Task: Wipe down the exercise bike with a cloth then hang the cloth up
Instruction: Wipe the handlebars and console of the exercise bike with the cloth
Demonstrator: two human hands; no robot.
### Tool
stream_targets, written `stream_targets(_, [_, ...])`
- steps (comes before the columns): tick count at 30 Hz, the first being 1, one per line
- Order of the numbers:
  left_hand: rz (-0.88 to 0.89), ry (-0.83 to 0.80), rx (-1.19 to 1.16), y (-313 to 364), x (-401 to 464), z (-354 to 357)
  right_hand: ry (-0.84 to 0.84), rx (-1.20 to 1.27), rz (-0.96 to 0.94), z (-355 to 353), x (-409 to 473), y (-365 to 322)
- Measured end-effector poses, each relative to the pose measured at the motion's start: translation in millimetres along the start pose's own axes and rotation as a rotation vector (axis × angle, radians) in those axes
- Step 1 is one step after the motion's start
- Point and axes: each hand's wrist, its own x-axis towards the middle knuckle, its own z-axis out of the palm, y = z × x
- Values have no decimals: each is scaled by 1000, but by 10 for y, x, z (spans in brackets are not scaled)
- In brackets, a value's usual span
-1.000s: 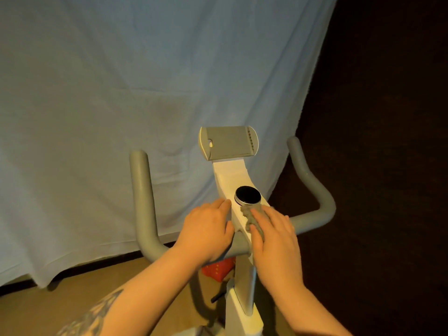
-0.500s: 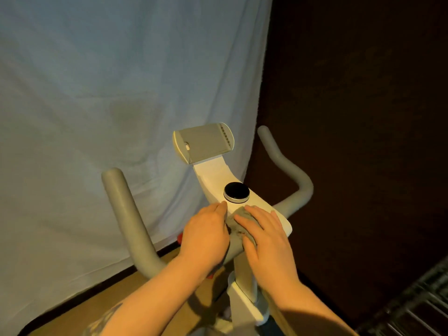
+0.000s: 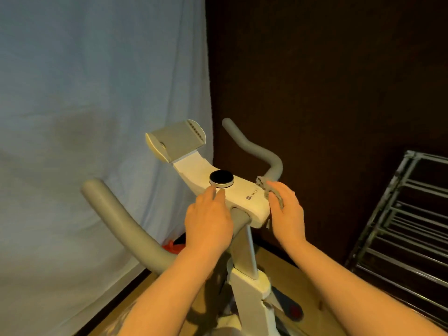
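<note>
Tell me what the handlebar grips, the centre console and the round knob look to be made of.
Handlebar grips: matte grey, soft-looking cover, probably foam or rubber; no shine. Centre console: smooth off-white moulded plastic, by its rounded edges and printed logo. Round knob: glossy black top with a silvery rim, possibly metal or plated plastic.

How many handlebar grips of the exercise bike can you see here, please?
2: the left grip curves up beside the left hand; the right grip rises behind the right hand holding the cloth. None seems hidden.
</note>
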Motion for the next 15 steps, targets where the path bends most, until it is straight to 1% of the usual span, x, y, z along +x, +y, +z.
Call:
stream_targets(1, [36,6,19,14,-14,-6,69,11,60,76,-98,-57])
stream_targets(4, [119,22,62,20,-21,27,141,-1,139,281,-183,-110])
stream_targets(7, [126,12,71,27,16,47,201,19,351,338,137,-143])
stream_targets(8, [119,8,73,25,22,55,212,-26,371,349,171,-195])
stream_targets(9, [105,8,67,16,30,66,203,-105,290,361,150,-235])
stream_targets(10, [77,4,43,1,44,90,154,-184,130,363,80,-274])
stream_targets(11, [40,-6,3,-14,65,114,66,-258,-46,345,6,-269])
stream_targets(12, [2,-19,-42,-34,95,145,-36,-300,-170,298,-18,-239])
stream_targets(13, [-30,-37,-81,-54,133,179,-142,-313,-209,236,49,-212])
stream_targets(15, [-75,-97,-128,-86,184,247,-273,-322,-148,166,315,-175])
